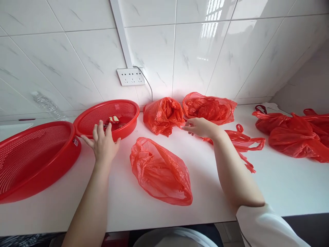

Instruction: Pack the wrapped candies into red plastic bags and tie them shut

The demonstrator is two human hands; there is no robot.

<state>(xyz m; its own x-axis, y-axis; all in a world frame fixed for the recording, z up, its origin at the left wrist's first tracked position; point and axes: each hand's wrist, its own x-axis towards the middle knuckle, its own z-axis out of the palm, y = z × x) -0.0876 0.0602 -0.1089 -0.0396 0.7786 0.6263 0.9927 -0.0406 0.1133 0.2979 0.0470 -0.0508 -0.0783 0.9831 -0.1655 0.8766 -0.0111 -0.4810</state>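
Observation:
My left hand (103,141) is open, fingers spread, over the near rim of a round red perforated basket (108,106). Inside that basket lie a few small dark red pieces and a cream-coloured piece (114,119), partly behind my fingers. My right hand (202,127) reaches toward a crumpled red plastic bag (163,115), fingers stretched left at its right edge; whether they touch it I cannot tell. Nothing shows in that hand. Between my forearms an opened red plastic bag (161,175) lies on the white countertop (123,206), its mouth facing me.
A larger red basket (38,164) stands at left, a clear plastic bottle (48,105) behind it. Another red bag (209,108) is by the wall, a flattened one (241,140) beside my right forearm. Filled red bags (295,133) sit at right. A socket panel (131,77) is on the wall.

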